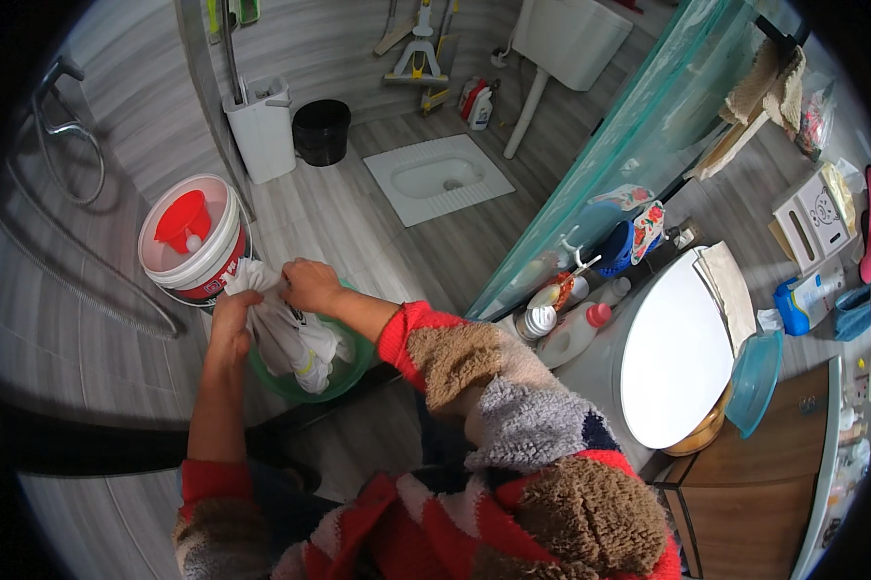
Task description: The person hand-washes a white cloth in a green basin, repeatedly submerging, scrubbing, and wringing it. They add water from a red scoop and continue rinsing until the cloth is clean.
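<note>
A wet-looking white cloth garment [279, 333] with a yellow-green stripe hangs from both hands into a green plastic basin [356, 362] on the floor. My left hand [234, 315] grips its bunched upper part from the left. On the other side, my right hand [308, 284] holds the cloth near the same height. The garment's lower end rests inside the basin. Just beyond my left hand stands a white bucket [161, 264] with a red and dark label, holding a red plastic scoop [185, 217].
A shower hose [87, 268] loops along the left wall. Farther off are a white mop bucket [261, 141], a black bucket [322, 134] and a squat toilet [439, 177]. Rightward stand a glass partition [588, 159], detergent bottles [573, 337] and a white-lidded round container [675, 355].
</note>
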A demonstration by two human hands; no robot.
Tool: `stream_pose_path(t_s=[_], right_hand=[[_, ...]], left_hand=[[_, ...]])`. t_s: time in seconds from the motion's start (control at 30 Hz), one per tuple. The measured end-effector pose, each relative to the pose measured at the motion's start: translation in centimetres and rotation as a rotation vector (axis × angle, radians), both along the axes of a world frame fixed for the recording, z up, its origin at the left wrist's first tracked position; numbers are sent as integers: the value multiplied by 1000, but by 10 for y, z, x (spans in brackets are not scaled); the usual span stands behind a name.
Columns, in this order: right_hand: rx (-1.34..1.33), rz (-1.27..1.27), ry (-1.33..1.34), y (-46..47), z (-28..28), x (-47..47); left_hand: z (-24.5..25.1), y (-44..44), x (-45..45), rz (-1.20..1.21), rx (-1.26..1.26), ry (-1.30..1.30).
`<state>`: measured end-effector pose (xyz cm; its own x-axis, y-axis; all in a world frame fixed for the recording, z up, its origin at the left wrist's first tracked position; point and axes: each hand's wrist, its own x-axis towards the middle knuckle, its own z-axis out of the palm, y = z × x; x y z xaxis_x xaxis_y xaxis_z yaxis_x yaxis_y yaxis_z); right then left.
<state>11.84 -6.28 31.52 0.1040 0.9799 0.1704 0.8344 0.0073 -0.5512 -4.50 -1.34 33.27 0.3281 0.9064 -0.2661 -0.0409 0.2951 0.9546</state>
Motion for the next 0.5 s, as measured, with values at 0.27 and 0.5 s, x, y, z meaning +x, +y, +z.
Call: stream_pose_path(t_s=[0.27,0.5], right_hand=[[-27,21,85,0,-1,-1],[-34,-53,213,2,-3,-3]], left_hand=[[4,-1,0,-7,2,-28],[6,-1,-2,-4,-33,30]])
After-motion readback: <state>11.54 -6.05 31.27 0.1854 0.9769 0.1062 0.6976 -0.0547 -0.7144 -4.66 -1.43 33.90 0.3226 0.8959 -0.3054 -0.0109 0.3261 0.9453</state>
